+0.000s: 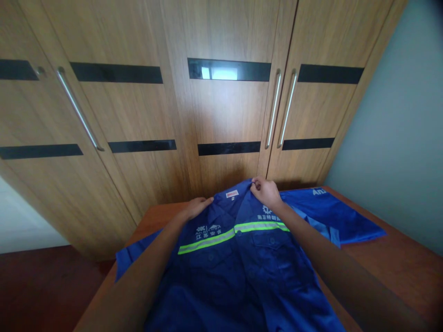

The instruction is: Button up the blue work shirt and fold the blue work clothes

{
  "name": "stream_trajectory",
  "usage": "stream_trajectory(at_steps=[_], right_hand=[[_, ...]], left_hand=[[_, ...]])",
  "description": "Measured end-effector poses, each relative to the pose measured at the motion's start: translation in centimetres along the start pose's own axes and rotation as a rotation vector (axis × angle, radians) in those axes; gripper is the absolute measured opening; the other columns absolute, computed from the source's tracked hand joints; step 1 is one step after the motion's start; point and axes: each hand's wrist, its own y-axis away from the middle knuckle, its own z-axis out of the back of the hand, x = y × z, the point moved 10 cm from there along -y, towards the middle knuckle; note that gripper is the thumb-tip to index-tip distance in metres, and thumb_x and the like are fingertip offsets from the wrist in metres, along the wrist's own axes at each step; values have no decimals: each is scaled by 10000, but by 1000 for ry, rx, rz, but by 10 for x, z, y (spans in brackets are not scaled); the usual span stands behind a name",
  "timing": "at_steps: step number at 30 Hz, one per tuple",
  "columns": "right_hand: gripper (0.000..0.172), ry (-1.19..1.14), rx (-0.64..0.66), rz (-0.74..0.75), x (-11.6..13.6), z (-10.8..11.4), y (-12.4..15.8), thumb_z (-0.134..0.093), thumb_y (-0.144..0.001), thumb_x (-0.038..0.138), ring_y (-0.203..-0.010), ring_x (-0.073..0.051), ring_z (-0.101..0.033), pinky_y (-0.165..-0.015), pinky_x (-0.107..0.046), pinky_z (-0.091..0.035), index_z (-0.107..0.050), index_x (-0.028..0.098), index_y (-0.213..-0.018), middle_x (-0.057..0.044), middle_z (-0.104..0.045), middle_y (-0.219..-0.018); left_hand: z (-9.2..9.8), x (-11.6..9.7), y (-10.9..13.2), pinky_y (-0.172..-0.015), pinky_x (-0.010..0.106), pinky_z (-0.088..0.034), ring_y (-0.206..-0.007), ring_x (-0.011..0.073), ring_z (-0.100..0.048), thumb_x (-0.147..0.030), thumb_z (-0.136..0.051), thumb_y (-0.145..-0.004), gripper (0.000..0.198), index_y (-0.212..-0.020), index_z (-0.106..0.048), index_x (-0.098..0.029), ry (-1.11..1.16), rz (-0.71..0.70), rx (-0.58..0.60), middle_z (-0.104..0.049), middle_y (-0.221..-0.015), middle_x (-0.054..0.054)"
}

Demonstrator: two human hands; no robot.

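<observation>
A blue work shirt with a yellow-green reflective stripe and white chest lettering lies front-up on the brown table. My left hand rests flat on the shirt's left shoulder, fingers stretched toward the collar. My right hand is closed in a pinch on the collar edge, next to the white neck label. Both forearms reach across the shirt's body.
A second blue garment lies folded at the table's right, partly under the shirt's sleeve. A tall wooden wardrobe with metal handles stands right behind the table. A grey wall is on the right, dark floor on the left.
</observation>
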Motion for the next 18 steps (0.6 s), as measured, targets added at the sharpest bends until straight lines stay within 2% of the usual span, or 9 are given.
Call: stream_trajectory(at_steps=[3, 5, 7, 10, 13, 16, 18], right_hand=[[225, -31, -4, 56, 7, 9, 5, -460, -882, 287, -761, -158, -670, -721, -216, -450, -599, 207, -1039, -11, -710, -816], [235, 12, -5, 61, 8, 17, 8, -446, -896, 302, -760, -164, -668, -718, -226, -452, -596, 213, -1053, -17, -709, -819], [237, 156, 60, 17, 5, 17, 11, -463, -895, 331, -810, -193, -669, -736, -258, -456, -614, 226, -1045, -39, -714, -849], [182, 350, 223, -65, -3, 4, 14, -580, -826, 314, -911, -265, -659, -765, -321, -463, -678, 201, -931, -122, -717, -924], [135, 353, 279, -108, -4, -6, 9, -635, -751, 207, -930, -306, -659, -767, -356, -471, -713, 154, -848, -188, -712, -935], [248, 283, 285, -146, -7, -11, -8, -613, -739, 171, -912, -296, -670, -754, -342, -485, -717, 135, -960, -184, -719, -937], [297, 199, 296, -143, -8, -11, -21, -586, -754, 177, -857, -251, -683, -733, -295, -493, -709, 145, -1023, -130, -737, -877]], left_hand=[[3, -17, -18, -819, 296, -465, -1015, 268, -632, -481, -564, -782, 421, -1032, -695, -168, -92, -33, -74, -701, -1106, 103], [4, -28, -26, -806, 283, -470, -958, 248, -652, -380, -622, -747, 316, -988, -715, -198, -161, -53, -92, -725, -1025, 77], [8, -39, -28, -814, 305, -469, -930, 256, -657, -314, -613, -749, 216, -899, -736, -218, -241, -53, -134, -732, -939, 77], [23, -59, -21, -885, 395, -439, -1010, 317, -623, -285, -558, -792, 214, -872, -740, -205, -345, -56, -243, -711, -959, 127], [37, -82, -7, -929, 459, -405, -1111, 375, -554, -262, -523, -815, 252, -901, -737, -161, -400, -81, -335, -673, -1025, 188], [52, -97, 2, -923, 474, -406, -1158, 399, -511, -235, -495, -818, 288, -952, -729, -132, -405, -81, -409, -609, -1144, 222], [61, -99, 2, -887, 466, -428, -1100, 393, -552, -219, -506, -795, 290, -953, -727, -118, -378, -62, -429, -597, -1158, 225]])
